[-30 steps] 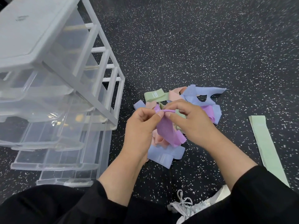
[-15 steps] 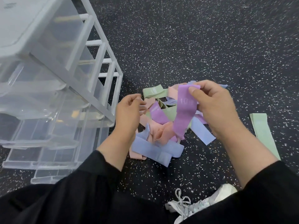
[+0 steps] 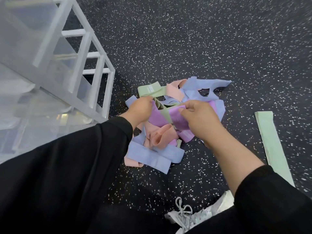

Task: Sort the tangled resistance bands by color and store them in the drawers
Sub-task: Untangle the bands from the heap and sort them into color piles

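A tangle of pastel resistance bands [image 3: 170, 146] in blue, pink, green and purple lies on the black speckled floor. Above it a purple band [image 3: 177, 118] is stretched between my hands, with a green band [image 3: 166, 114] looped around its middle. My right hand [image 3: 199, 119] pinches the purple band's right end. My left hand [image 3: 141, 109] grips its left end; the fingertips are hidden behind the hand. A clear plastic drawer unit [image 3: 50, 68] with a white frame stands at the left, several drawers pulled out.
One green band [image 3: 271, 146] lies flat and apart on the floor at the right. A grey-white laced shoe [image 3: 194, 217] is at the bottom centre. Black sleeves cover both forearms. Bare speckled floor stretches beyond the pile.
My right hand came down from holding the purple band up, and my left hand took its other end. The band is now stretched sideways above the pile. The camera shifted closer.
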A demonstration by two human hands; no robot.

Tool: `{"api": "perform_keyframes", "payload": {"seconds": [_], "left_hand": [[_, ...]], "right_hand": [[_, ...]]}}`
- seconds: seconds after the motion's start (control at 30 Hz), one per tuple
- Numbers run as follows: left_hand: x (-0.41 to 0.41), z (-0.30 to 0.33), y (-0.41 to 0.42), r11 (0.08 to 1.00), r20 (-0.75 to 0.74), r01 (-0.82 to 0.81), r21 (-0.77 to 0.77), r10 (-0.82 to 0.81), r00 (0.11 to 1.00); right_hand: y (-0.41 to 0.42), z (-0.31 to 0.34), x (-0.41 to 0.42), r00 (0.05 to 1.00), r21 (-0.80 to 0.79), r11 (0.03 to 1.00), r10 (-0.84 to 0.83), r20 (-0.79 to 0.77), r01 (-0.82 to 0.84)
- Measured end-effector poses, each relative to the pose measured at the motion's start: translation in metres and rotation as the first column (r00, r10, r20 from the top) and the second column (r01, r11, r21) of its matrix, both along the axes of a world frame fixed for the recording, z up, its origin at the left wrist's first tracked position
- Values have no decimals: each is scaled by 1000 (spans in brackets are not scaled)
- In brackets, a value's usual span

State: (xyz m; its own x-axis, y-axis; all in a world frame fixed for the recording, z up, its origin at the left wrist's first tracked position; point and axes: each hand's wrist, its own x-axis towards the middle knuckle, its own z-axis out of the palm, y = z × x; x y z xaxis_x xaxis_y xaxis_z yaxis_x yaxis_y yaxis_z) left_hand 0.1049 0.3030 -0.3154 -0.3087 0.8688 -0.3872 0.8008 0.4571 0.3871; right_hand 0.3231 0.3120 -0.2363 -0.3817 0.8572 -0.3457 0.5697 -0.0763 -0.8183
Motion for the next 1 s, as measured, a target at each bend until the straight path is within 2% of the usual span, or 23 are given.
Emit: {"api": "perform_keyframes", "payload": {"seconds": [0.1,0.3,0.43,0.5,0.6,0.67,0.77,0.87,1.0], "left_hand": [[-6,-11,4,1000,-42,12,-21,-13,999],[-2,-3,-10,993,-8,-116,35,116,993],[9,27,-32,946,156,-215,243,181,971],[23,51,-43,920,277,-224,320,135,951],[45,88,-59,906,346,-167,390,24,938],[56,111,-69,879,333,-108,465,-61,941],[68,143,-78,831,312,-54,554,-147,939],[74,173,-83,831,290,-30,555,-159,944],[80,202,-92,831,223,26,556,-180,958]], "right_hand": [[2,-1,-1,1000,-1,1000,-10,-4,9],[6,-1,-2,998,-27,998,-50,-43,49],[7,-3,-5,996,20,997,-76,-56,77],[7,0,-5,989,28,993,-114,-90,116],[9,5,-2,972,62,980,-176,-156,187],[8,15,1,959,74,974,-193,-206,212],[0,34,8,932,23,990,-126,-341,142],[-13,58,14,902,6,998,-50,-428,59],[-31,90,23,828,-100,994,-86,-555,36]]}}
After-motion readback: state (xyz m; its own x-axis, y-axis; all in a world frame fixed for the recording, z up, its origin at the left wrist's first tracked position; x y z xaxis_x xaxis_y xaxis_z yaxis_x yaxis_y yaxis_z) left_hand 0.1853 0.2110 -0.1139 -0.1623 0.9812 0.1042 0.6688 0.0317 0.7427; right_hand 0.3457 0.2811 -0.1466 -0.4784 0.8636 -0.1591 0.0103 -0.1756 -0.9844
